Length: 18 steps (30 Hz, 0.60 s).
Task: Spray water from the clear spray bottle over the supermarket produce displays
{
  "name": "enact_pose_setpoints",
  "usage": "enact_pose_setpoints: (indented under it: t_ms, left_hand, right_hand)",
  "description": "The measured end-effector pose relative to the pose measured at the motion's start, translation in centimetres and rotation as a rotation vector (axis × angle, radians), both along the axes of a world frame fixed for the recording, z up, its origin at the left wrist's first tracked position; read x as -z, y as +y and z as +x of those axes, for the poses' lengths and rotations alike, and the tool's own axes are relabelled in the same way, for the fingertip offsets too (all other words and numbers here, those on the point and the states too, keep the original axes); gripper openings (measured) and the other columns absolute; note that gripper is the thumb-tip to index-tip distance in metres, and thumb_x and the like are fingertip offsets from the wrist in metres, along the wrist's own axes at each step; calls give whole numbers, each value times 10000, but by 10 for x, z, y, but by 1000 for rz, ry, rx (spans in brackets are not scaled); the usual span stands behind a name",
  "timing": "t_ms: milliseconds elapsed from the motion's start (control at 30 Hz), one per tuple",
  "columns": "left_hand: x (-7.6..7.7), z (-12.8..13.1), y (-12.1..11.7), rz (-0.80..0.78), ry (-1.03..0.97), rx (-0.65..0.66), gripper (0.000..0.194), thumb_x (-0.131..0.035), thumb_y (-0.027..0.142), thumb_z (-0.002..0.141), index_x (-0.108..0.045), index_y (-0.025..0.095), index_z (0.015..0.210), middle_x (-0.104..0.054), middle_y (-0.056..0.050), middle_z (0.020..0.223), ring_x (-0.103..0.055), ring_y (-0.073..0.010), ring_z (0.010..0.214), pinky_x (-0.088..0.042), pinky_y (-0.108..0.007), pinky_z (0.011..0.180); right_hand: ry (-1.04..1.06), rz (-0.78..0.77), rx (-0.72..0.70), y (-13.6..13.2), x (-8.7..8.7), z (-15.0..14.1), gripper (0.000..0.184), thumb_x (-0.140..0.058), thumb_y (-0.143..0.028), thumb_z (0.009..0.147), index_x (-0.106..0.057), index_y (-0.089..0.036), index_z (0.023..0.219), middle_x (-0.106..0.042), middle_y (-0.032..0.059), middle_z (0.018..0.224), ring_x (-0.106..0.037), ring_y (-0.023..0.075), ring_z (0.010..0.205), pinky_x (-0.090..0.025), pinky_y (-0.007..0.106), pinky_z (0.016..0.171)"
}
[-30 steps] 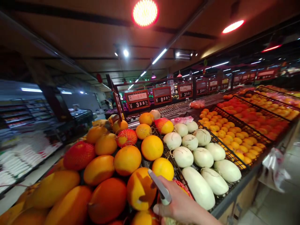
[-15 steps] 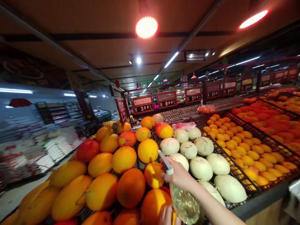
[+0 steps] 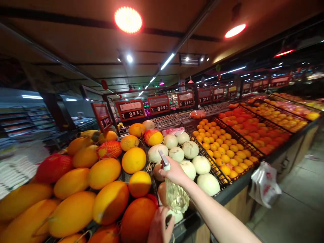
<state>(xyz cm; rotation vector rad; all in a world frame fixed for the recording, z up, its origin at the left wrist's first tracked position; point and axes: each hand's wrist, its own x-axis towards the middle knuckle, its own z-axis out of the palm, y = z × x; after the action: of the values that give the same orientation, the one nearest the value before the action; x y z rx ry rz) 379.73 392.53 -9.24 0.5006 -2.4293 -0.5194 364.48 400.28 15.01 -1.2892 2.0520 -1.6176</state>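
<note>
My right hand (image 3: 174, 172) is closed round the neck of a clear spray bottle (image 3: 176, 197) with a white nozzle (image 3: 164, 161). I hold it upright over the boundary between the orange melons (image 3: 110, 202) and the pale white melons (image 3: 201, 164). The nozzle points up and to the left. My left hand (image 3: 158, 227) shows at the bottom edge, just below the bottle. Its fingers lie together against an orange melon (image 3: 136, 221) and a pale one, and I see nothing in it.
Black wire crates (image 3: 222, 180) hold the fruit on a long wooden stand. Small oranges (image 3: 220, 148) and red-orange fruit (image 3: 255, 128) fill the crates to the right. Red price signs (image 3: 131, 109) stand behind. A plastic bag (image 3: 264, 184) hangs off the stand's front edge. The aisle floor is at right.
My right hand has carried the bottle up and away from me, from the orange melons toward the white ones. My left hand has come up into view below it.
</note>
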Motion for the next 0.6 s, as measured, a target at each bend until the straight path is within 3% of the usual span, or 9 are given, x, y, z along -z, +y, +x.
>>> enact_pose_setpoints:
  t_ms: [133,300,433,600]
  left_hand:
    - [-3,-9,5,-323,123,-62,371,-633,328,933,-665,193,1277,-742,-167,1270,-743,-340,1149,-664,-477,964]
    - [8,-12,11,-565,94,-110,393,-574,312,1007,-560,133,1356,-724,-210,1262,-756,-330,1106,-679,-443,871]
    - [7,-11,9,-640,130,-106,331,-563,263,1017,-552,121,1316,-738,-189,1185,-762,-305,1066,-674,-413,861]
    - [4,-6,12,-613,163,-83,241,-547,165,1003,-571,117,1238,-738,-136,1045,-764,-258,956,-667,-369,835]
  right_hand:
    - [-16,-20,91,21,2,-17,239,-694,-202,751,-566,-241,949,-709,-14,908,-667,215,822,-456,312,750]
    - [1,15,102,41,1,-14,293,-788,-194,721,-585,-244,926,-688,-59,874,-650,202,846,-431,274,766]
    - [16,37,63,40,-1,3,326,-827,-172,705,-629,-245,954,-684,-87,866,-645,180,877,-423,243,784]
    - [-44,-15,68,40,12,1,283,-762,-168,750,-611,-220,984,-708,-43,917,-664,179,849,-479,270,795]
